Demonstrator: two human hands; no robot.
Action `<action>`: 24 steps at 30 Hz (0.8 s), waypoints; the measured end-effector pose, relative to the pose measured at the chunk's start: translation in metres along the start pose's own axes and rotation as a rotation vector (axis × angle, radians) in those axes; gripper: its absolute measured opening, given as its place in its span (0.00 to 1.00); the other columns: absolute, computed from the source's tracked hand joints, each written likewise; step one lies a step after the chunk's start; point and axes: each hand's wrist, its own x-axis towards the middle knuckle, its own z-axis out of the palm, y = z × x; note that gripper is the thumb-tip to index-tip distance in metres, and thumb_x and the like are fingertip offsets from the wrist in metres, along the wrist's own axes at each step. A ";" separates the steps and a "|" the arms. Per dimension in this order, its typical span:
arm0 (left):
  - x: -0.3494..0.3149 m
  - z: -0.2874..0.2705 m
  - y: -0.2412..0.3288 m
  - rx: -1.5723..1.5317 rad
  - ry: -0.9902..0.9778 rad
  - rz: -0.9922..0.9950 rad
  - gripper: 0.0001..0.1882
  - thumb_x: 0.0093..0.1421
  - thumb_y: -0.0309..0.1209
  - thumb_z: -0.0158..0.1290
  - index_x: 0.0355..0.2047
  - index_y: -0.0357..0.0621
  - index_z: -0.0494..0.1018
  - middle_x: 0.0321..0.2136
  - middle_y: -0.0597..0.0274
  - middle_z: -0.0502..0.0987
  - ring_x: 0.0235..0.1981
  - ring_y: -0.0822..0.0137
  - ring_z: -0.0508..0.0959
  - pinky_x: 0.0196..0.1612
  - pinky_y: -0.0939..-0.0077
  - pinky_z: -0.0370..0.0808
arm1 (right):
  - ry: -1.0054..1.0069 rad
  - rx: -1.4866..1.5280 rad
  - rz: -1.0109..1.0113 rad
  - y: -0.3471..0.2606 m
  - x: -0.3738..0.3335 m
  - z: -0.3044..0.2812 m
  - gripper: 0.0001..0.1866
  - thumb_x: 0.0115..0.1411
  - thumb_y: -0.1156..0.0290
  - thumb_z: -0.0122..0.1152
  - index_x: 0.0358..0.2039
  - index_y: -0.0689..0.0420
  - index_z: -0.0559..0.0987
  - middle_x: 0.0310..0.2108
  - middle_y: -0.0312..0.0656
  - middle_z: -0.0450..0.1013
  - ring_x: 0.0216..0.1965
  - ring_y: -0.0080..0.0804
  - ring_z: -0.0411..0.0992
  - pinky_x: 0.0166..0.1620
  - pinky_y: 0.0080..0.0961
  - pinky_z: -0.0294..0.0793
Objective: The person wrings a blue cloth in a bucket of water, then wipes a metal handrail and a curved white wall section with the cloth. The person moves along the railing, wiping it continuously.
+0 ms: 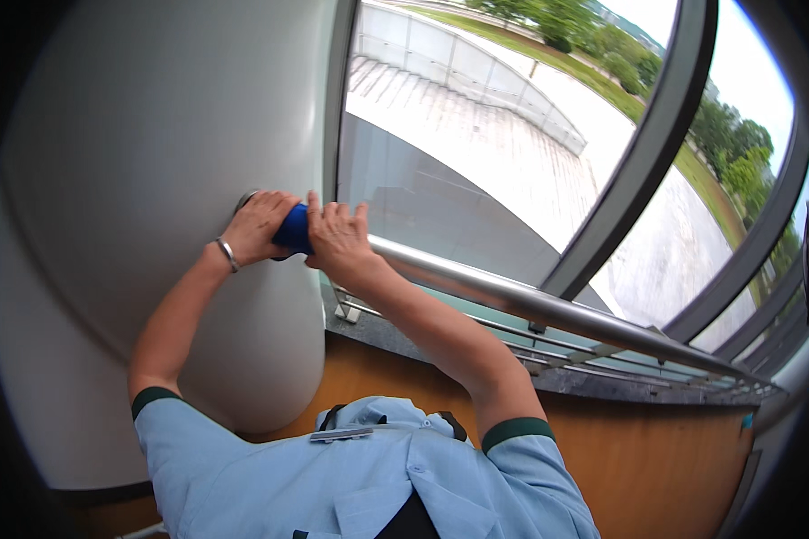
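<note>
A blue cloth (293,231) lies wrapped over the steel handrail (476,277), close to where the rail's end meets a big white rounded column (243,117). My left hand (261,225) curls over the rail end on the column side, at the cloth's left edge, and wears a silver bracelet on the wrist. On the cloth's other edge, my right hand (340,241) grips from above with its index finger raised. Both palms and the underside of the cloth are hidden.
Tall window panes with dark frames (643,171) stand behind the rail. Thinner lower rails (503,332) run above a dark stone ledge (620,389). An orange-brown floor (620,449) lies below. Steps (377,85) and trees are visible outside.
</note>
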 end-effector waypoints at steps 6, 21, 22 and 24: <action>-0.012 0.022 -0.007 0.161 0.071 -0.007 0.39 0.33 0.38 0.70 0.47 0.46 0.65 0.49 0.58 0.69 0.57 0.58 0.66 0.66 0.45 0.47 | 0.172 0.053 0.075 -0.012 0.010 0.052 0.33 0.44 0.64 0.68 0.51 0.58 0.67 0.36 0.43 0.73 0.39 0.38 0.73 0.40 0.40 0.65; 0.112 0.036 0.212 0.055 -0.047 0.456 0.44 0.35 0.46 0.69 0.51 0.38 0.66 0.52 0.47 0.67 0.58 0.52 0.65 0.66 0.45 0.48 | 0.055 -0.070 0.117 0.165 -0.201 -0.040 0.38 0.42 0.62 0.75 0.53 0.53 0.66 0.40 0.47 0.71 0.44 0.43 0.72 0.44 0.42 0.69; 0.124 0.037 0.236 0.036 -0.061 0.505 0.46 0.36 0.46 0.69 0.53 0.39 0.63 0.52 0.47 0.67 0.57 0.52 0.65 0.65 0.44 0.49 | 0.039 -0.075 0.156 0.182 -0.221 -0.044 0.40 0.42 0.61 0.75 0.54 0.52 0.65 0.42 0.47 0.71 0.46 0.43 0.71 0.48 0.45 0.67; 0.149 0.043 0.284 0.005 -0.081 0.598 0.48 0.37 0.46 0.69 0.56 0.39 0.60 0.51 0.47 0.68 0.56 0.51 0.67 0.63 0.45 0.54 | 0.015 -0.111 0.250 0.210 -0.267 -0.057 0.38 0.45 0.62 0.73 0.55 0.51 0.63 0.45 0.45 0.69 0.51 0.42 0.69 0.56 0.54 0.61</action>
